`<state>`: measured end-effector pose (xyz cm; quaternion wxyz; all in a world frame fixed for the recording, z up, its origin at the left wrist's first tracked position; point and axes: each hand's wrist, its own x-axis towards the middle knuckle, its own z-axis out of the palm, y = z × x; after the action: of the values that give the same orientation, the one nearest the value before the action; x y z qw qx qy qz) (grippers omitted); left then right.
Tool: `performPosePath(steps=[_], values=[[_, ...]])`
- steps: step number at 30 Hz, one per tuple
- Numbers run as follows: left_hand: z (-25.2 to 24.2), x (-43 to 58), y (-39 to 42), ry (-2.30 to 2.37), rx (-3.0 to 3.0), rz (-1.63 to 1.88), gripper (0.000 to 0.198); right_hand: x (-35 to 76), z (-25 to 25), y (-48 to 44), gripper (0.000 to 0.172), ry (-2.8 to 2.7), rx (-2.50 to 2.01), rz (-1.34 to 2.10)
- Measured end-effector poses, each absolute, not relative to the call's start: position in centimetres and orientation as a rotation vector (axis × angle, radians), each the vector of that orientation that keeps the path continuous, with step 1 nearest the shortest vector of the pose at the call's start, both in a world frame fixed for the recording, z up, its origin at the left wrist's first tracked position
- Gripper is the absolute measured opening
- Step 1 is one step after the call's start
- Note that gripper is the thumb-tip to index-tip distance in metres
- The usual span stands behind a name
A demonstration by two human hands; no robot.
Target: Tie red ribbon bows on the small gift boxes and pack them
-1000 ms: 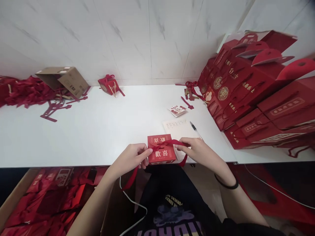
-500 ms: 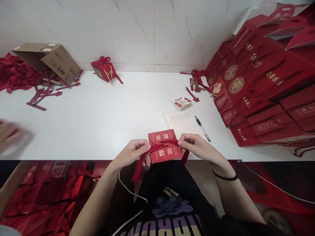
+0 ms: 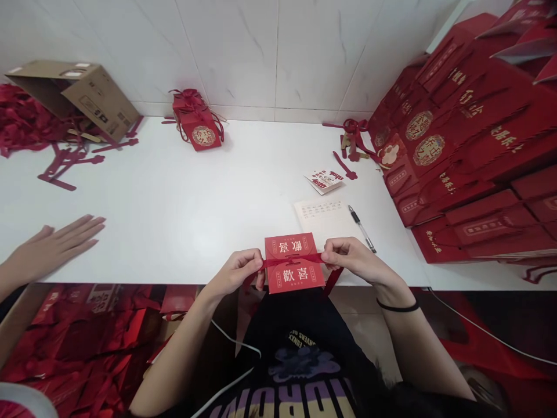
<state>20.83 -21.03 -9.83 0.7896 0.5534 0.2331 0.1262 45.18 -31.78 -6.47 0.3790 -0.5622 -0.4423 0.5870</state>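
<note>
A small red gift box (image 3: 292, 277) with gold characters sits at the near edge of the white table (image 3: 183, 215). A red ribbon (image 3: 292, 260) runs taut across its top. My left hand (image 3: 237, 271) pinches the ribbon at the box's left side. My right hand (image 3: 352, 260), with a black band on its wrist, pinches the ribbon at the right side. The ribbon's loose ends hang down off the table edge beside both hands.
Another person's hand (image 3: 52, 247) lies flat on the table at the left. A finished ribboned box (image 3: 196, 122) stands at the back. A tipped cardboard carton (image 3: 80, 96) and red ribbons lie far left. Stacked red boxes (image 3: 470, 151) fill the right. A paper sheet (image 3: 326, 215), pen (image 3: 361, 227) and cards (image 3: 324, 180) lie nearby.
The ribbon has been drawn tight and flat across the box, with my hands further apart. Another person's hand has come onto the table at the left. The finished box at the back now stands upright.
</note>
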Motion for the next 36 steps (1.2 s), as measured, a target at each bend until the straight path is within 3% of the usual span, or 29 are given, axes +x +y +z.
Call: performPosePath(steps=[6, 14, 27, 36], values=[[-8.4, 20.3, -20.8, 0.584, 1.418, 0.208, 0.036, 45.8, -5.1, -31.6, 0.037, -1.269, -1.416, 1.542], [-4.8, 20.3, -21.2, 0.725, 1.460, 0.176, 0.018, 43.0, -0.9, -31.7, 0.021, -1.457, -1.338, 1.235], [-2.9, 20.8, -22.7, 0.823, 2.059, 0.206, 0.009, 38.8, -4.8, -31.2, 0.013, -1.339, -1.478, 0.653], [-2.6, 21.2, -23.3, 0.682, 2.538, 0.616, 0.014, 38.8, -5.3, -31.5, 0.017, -1.440, -1.393, 0.573]])
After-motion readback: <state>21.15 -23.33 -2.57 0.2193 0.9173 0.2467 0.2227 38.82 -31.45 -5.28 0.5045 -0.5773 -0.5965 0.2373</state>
